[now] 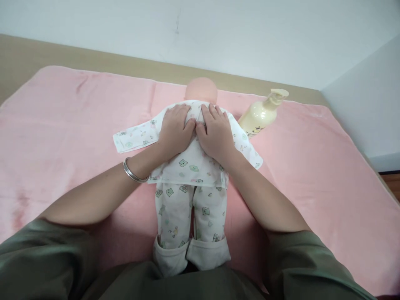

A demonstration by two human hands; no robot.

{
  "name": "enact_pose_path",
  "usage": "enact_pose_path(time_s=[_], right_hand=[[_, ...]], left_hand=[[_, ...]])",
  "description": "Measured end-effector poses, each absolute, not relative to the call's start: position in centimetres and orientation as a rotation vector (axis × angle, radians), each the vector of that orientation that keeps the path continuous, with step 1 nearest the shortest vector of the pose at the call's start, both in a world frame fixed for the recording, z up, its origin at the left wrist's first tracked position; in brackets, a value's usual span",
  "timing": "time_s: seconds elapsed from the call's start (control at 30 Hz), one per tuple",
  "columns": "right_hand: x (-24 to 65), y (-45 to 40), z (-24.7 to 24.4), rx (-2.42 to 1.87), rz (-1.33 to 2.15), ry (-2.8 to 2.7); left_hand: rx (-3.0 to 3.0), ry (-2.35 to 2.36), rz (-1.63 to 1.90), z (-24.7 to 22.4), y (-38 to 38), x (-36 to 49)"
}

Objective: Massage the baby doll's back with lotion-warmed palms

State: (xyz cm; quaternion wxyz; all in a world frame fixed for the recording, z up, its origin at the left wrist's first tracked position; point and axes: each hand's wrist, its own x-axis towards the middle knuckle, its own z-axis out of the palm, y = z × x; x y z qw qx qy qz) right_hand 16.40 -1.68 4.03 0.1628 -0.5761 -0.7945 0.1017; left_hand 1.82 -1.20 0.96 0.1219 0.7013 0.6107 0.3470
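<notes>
A baby doll [201, 89] lies face down, the back of its bald head toward the wall. It wears a white printed top [193, 168] and matching trousers [175, 212] with turned-up cuffs. My left hand [177, 129] rests flat on the upper left of the doll's back, fingers stretched toward the head. On the upper right of the back lies my right hand [215, 133], also flat, its thumb close to the left thumb. One sleeve [136, 136] spreads out to the left; the other slants down to the right.
A cream pump bottle [261, 114] stands or leans just right of the doll, near its right sleeve. Under everything is a pink mat [75, 166] on a light wooden surface [18, 54]. A white wall [200, 37] rises behind.
</notes>
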Motion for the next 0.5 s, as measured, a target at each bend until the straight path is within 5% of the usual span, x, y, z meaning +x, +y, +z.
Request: enact_pose_path(time_s=[0.5], right_hand=[[16.41, -1.52, 4.07, -1.653, 0.285, -2.271]], left_hand=[[2.070, 1.787, 1.022, 0.55, -1.08, 1.76]])
